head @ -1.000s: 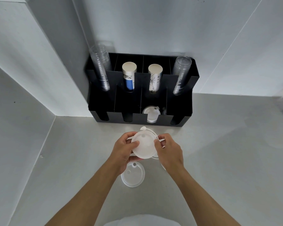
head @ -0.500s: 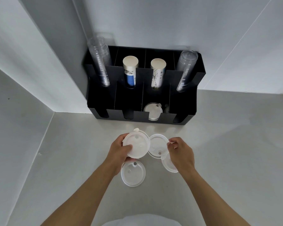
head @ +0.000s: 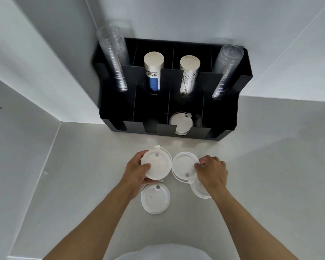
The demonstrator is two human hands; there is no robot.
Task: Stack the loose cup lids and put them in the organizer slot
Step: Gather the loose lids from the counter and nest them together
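Observation:
My left hand [head: 137,173] holds a small stack of white cup lids [head: 157,164] just above the counter. Beside it on the right lies another white lid [head: 183,166], and my right hand [head: 211,170] pinches its right rim with the fingertips. A third lid [head: 199,190] lies partly hidden under my right hand. A fourth lid [head: 155,198] lies flat nearer to me. The black organizer [head: 221,119] stands against the wall, with lids [head: 180,121] lying in its third front slot.
The organizer's back row holds two stacks of clear cups [head: 113,59] [head: 226,70] at the ends and two stacks of paper cups [head: 152,72] [head: 188,76] between them. White walls close in at the left and behind. Grey counter [head: 270,184] stretches to the right.
My hands have drawn apart. The left keeps the lid stack and has shifted left; the right has let go of it and moved right onto the rim of a lid on the counter.

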